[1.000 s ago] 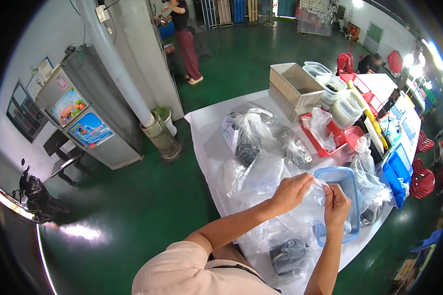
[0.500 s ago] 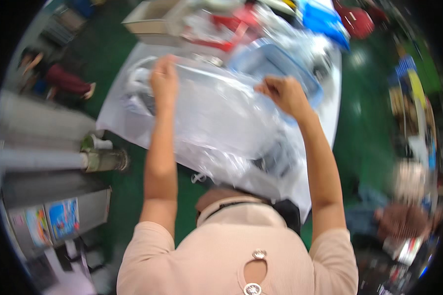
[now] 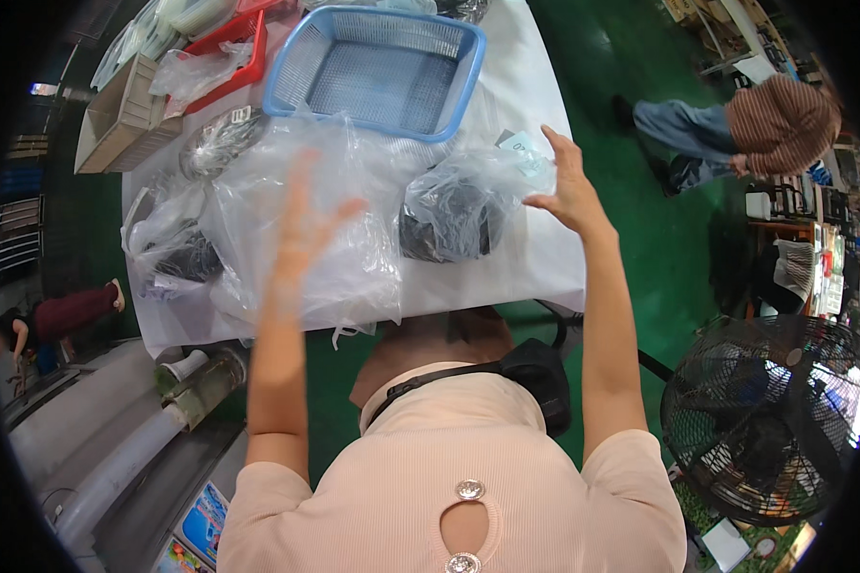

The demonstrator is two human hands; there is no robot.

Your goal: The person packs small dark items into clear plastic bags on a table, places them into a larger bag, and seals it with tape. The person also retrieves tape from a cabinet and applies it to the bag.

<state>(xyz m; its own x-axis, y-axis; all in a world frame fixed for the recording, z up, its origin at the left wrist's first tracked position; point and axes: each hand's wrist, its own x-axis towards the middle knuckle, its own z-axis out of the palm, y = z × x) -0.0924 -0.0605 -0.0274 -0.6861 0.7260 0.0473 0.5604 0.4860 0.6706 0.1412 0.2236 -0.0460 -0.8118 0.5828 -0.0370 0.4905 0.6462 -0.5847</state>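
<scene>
My left hand (image 3: 306,220), smeared by motion, has its fingers spread over a large clear plastic bag (image 3: 354,272) that lies crumpled on the white-covered table (image 3: 526,267). To the right, my right hand (image 3: 571,191) is open, thumb and fingers apart, at the edge of a clear bag of black items (image 3: 449,215). A pale blue label (image 3: 521,148) shows on that bag near my fingers; whether they touch it I cannot tell. Another bag with dark contents (image 3: 186,258) sits left of my left hand.
Beyond my hands stands a blue plastic basket (image 3: 468,72). At the far left are a beige box (image 3: 115,129) and a red tray (image 3: 248,72) holding plastic. A black fan (image 3: 764,420) stands at right. One person (image 3: 774,124) is at far right, another (image 3: 67,315) at left.
The clear bag that my left hand held up by its edge now lies on the table. My left hand has let go, and my right hand has opened beside the bag of black items. The view has turned.
</scene>
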